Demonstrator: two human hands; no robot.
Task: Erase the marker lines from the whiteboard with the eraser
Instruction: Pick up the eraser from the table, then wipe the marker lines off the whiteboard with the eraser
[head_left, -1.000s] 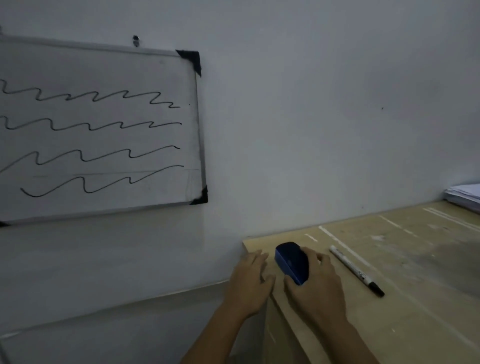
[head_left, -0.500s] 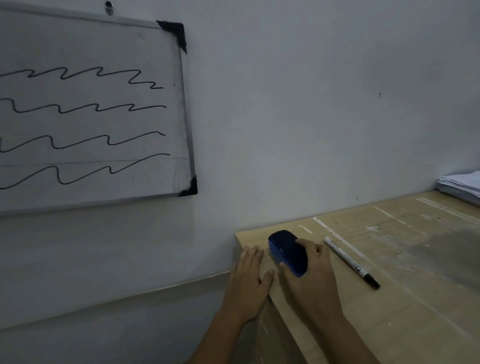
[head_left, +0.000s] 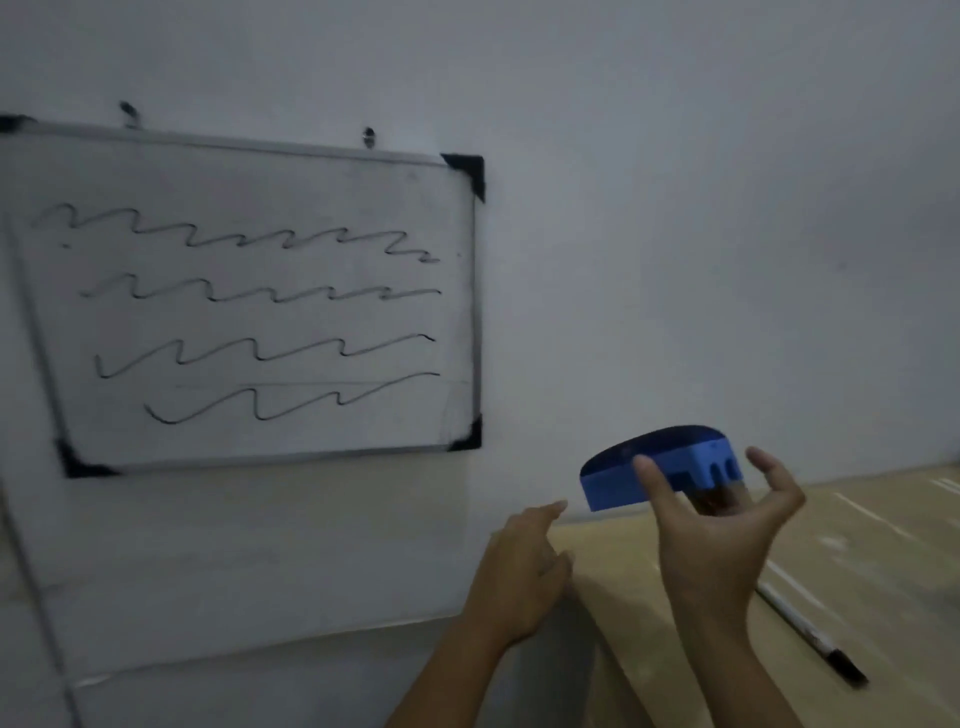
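A whiteboard (head_left: 249, 447) with a metal frame and black corners hangs on the wall at the left. Several wavy black marker lines (head_left: 260, 353) run across it. My right hand (head_left: 711, 540) holds the blue eraser (head_left: 660, 467) up in the air, thumb on its near side and fingers under it, to the right of and slightly below the board's lower right corner. My left hand (head_left: 519, 577) hangs beside it with loosely curled fingers, holding nothing, over the table's left corner.
A wooden table (head_left: 831, 571) fills the lower right, against the wall. A marker pen (head_left: 810, 634) with a black cap lies on it, to the right of my right forearm.
My right hand has lifted the eraser off the table and turned it. My left hand has come off the table. The view has swung left, showing more of the board.
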